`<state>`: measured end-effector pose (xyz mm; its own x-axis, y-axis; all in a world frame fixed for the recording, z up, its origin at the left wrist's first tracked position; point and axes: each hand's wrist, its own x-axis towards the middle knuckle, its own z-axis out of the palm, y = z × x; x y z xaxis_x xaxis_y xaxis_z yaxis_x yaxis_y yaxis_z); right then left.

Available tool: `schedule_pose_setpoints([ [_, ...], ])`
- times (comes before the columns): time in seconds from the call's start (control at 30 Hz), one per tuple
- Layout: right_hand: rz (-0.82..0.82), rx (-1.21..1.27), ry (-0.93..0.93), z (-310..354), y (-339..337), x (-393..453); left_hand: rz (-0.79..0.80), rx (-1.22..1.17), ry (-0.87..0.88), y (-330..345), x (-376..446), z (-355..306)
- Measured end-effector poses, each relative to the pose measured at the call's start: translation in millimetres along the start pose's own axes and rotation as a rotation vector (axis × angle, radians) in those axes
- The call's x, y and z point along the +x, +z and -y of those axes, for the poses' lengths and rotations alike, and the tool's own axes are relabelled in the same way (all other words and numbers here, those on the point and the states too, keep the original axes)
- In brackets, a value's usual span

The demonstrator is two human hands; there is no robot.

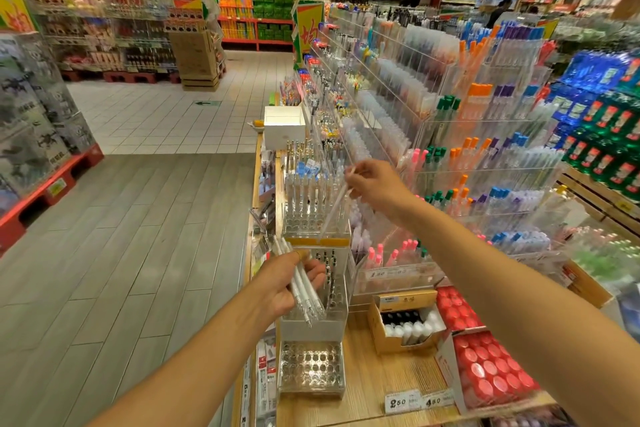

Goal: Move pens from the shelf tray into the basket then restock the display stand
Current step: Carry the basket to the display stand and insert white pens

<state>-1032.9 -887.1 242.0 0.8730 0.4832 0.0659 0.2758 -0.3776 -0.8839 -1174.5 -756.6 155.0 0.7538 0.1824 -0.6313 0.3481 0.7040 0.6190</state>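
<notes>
Stage: the restocking half of the task appears to be under way; no basket can be made out in the view, so whether the shelf-tray step is finished cannot be told.
Left hand: the left hand point(289, 282) has its fingers curled round a bundle of slim white pens point(300, 282), held low in front of the stand with the tips pointing down and to the right.
Right hand: the right hand point(375, 189) pinches one single white pen point(335, 206) near its top end between thumb and fingertips, the other fingers loosely bent; the pen slants down toward the upper tier.
Display stand: a clear acrylic tiered pen stand point(317, 229) stands at the front edge of the wooden counter point(363, 388).
Upper tier: mostly filled with upright white pens; the pinched pen's lower end is at its front right corner, and whether it is already in a hole cannot be told.
Middle tier: a few dark pens point(329, 274) stand in it, partly behind the left hand.
Bottom tier: the clear holed rack point(311, 366) shows open holes and no pens.
Left to do: by this view, the whole bundle still awaits placing and the lower holes remain to fill.
Nearby boxes: a tan cardboard box point(403, 321) holds black and white items; a tray of red-capped items point(491, 369) sits to its right.
</notes>
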Motion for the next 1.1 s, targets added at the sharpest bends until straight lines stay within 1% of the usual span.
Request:
schedule_pose_setpoints([
  [0.03, -0.063, -0.084, -0.080, 2, -3, 3, -0.011, 0.003, -0.001, -2, 0, 0],
  [0.1, -0.110, -0.220, -0.176, 3, -5, 7, -0.012, 0.007, -0.006, -4, -1, 1],
  [0.23, -0.075, -0.401, -0.251, -6, -1, 9, -0.005, 0.000, -0.003, -5, -3, 0],
  [0.3, -0.073, -0.447, -0.264, -12, 3, 10, 0.001, -0.006, 0.004, -6, -2, -1],
  [0.43, -0.070, -0.488, -0.258, -12, 5, 13, 0.025, -0.023, 0.017, -9, -3, -3],
  [0.57, -0.052, -0.461, -0.262, -11, 4, 16, 0.032, -0.035, 0.031, -9, -2, -4],
  [0.8, -0.066, -0.487, -0.257, -9, 3, 19, 0.061, 0.008, 0.017, -4, -7, -5],
  [0.97, -0.013, -0.538, -0.241, -17, 5, 19, 0.075, 0.031, 0.009, -3, -8, -5],
  [1.1, -0.019, -0.551, -0.254, -23, 10, 19, 0.077, 0.065, 0.011, -5, -7, -5],
])
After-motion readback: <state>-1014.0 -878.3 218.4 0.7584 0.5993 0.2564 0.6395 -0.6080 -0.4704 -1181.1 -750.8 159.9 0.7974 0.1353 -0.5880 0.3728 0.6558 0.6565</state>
